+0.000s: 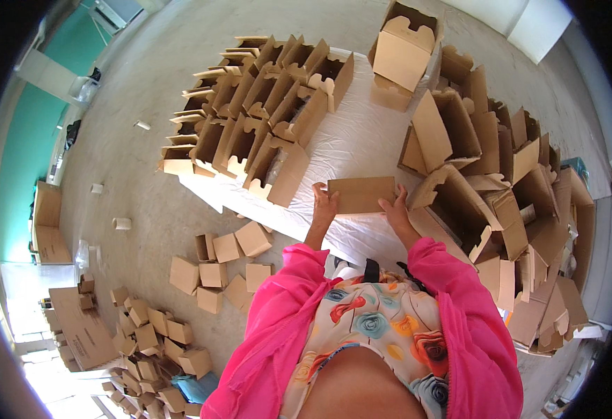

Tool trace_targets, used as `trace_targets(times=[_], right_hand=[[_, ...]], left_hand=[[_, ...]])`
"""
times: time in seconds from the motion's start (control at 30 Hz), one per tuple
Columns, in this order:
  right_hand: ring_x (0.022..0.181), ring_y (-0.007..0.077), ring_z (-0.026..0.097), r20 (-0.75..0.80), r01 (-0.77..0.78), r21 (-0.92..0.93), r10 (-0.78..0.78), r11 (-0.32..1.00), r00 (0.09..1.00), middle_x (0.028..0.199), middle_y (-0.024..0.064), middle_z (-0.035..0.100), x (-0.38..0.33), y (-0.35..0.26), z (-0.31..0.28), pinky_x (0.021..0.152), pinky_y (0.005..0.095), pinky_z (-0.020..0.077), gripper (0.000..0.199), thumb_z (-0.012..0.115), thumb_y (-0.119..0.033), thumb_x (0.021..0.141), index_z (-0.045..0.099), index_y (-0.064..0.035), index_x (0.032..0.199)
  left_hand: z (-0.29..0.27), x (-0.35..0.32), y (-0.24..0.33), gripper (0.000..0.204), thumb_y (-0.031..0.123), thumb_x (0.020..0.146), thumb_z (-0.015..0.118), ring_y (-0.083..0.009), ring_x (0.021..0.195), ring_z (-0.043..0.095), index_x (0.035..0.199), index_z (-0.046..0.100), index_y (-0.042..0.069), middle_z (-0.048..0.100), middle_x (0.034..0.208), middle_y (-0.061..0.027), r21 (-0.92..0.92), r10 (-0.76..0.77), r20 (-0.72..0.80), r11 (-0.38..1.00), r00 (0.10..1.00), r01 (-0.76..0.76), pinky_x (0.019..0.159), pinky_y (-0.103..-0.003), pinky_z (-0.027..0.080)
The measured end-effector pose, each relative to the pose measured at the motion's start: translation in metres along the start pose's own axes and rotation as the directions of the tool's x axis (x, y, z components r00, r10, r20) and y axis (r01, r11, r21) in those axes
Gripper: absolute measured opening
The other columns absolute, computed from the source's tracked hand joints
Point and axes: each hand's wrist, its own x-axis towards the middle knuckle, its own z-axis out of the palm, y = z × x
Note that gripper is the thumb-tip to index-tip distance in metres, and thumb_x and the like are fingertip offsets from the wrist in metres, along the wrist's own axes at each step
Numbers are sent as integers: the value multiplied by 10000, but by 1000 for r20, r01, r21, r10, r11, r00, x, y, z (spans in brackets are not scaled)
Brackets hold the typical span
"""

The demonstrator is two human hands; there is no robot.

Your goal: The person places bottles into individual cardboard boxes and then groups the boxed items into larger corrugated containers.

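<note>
A small brown cardboard box (362, 194) is in front of me at the near edge of a table with a white cloth (351, 143). My left hand (325, 202) grips its left end, and my right hand (395, 208) grips the right end, thumbs toward the near side. Its upper face looks flat and closed. Beyond my left hand stand rows of open cardboard boxes (246, 140), some with clear plastic inside. Close to my right hand is a heap of larger open boxes (460, 202), their flaps up.
A tall open box (402, 52) stands at the far right of the table. Small closed boxes (213, 274) lie on the floor (152, 84) at left, with a bigger pile (149, 339) below them. A white roll (121, 223) lies farther left.
</note>
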Motion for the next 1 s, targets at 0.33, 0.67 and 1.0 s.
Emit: trace_targets(times=[0.33, 0.67, 1.0], right_hand=[[1101, 247, 425, -53, 201, -95, -206, 975, 977, 1206, 160, 431, -44, -86, 3, 921, 310, 331, 576, 545, -56, 756, 288, -51, 1272], [990, 237, 484, 107, 710, -44, -703, 703, 703, 1071, 141, 496, 7, -227, 101, 850, 308, 388, 464, 582, -74, 754, 417, -33, 1185], [968, 325, 458, 75, 843, -34, -840, 537, 538, 1023, 195, 476, 83, -243, 276, 817, 382, 422, 381, 482, 30, 726, 441, 9, 1104]], left_hand=[[-11, -16, 9, 546, 111, 837, 438, -255, 1107, 375, 1327, 198, 91, 307, 1293, -155, -194, 258, -68, 944, 964, -266, 922, -349, 312], [-135, -18, 123, 485, 159, 871, 447, -255, 1089, 368, 1298, 219, 194, 326, 1235, -123, -341, 251, -384, 856, 889, -389, 812, -394, 405], [-220, 48, 119, 578, 314, 789, 544, -286, 938, 450, 1233, 199, 180, 358, 1128, -152, -138, 14, -619, 982, 785, -127, 518, -362, 517]])
